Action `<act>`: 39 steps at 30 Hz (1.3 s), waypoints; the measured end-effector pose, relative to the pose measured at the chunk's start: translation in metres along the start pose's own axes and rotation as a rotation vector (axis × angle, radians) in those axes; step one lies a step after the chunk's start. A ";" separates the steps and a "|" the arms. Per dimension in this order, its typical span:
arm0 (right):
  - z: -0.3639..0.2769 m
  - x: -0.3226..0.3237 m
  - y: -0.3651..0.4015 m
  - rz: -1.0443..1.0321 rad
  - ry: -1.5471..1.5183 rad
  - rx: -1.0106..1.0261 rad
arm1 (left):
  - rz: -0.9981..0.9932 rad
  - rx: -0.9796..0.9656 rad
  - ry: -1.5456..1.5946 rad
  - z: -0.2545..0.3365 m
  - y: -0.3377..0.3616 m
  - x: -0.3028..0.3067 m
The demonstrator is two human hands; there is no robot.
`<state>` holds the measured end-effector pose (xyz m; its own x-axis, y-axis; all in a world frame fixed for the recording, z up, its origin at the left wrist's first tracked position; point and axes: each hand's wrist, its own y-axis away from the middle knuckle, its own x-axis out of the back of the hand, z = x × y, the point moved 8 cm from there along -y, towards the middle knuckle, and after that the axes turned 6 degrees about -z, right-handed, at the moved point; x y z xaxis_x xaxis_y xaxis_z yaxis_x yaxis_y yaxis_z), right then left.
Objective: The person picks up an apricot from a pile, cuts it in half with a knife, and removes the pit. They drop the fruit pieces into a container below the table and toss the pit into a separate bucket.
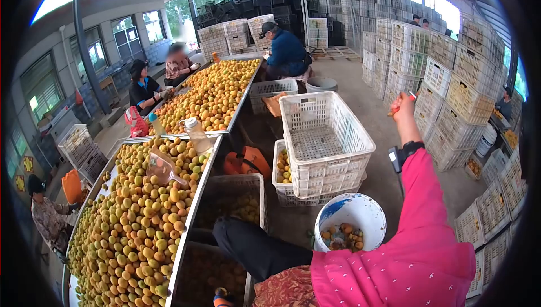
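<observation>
My right hand [401, 107] is stretched out ahead at the right, at the end of a pink sleeve, with a dark band and small device on the wrist. Its fingers are closed around a small slim red thing with a white tip [414, 96], whose kind I cannot make out. Below and left of this hand, an upright white plastic crate [327, 163] is stacked on others. Near my lap stands a white bucket [378, 217] with some fruit in the bottom. My left hand does not show. A small blue and orange object [222, 297] appears at the bottom edge.
Apricot-like fruit [135, 222] covers the metal-edged sorting table at left; a clear scoop [163, 169] and a plastic jar [196, 135] lie among it. Several people sit around the tables. Fruit crates [231, 180] stand beside my knee. Tall crate stacks [451, 93] line the right.
</observation>
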<state>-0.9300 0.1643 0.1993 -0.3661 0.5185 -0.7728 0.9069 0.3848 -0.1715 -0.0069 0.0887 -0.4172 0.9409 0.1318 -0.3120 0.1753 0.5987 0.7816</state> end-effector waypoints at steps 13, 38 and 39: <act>0.081 -0.194 -0.059 -0.450 1.147 -0.262 | 0.035 -0.019 0.106 0.009 0.067 -0.068; 0.357 -0.329 0.407 -1.017 -0.038 -0.952 | 0.281 -0.569 -0.055 0.051 0.119 -0.094; 0.385 -0.318 0.459 -1.021 -0.041 -1.075 | 0.320 -0.587 -0.068 0.039 0.102 -0.080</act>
<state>-0.3168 -0.1178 0.1306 -0.7124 -0.3312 -0.6187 -0.3240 0.9372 -0.1287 -0.0534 0.1081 -0.2916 0.9398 0.3356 -0.0641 -0.2838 0.8712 0.4005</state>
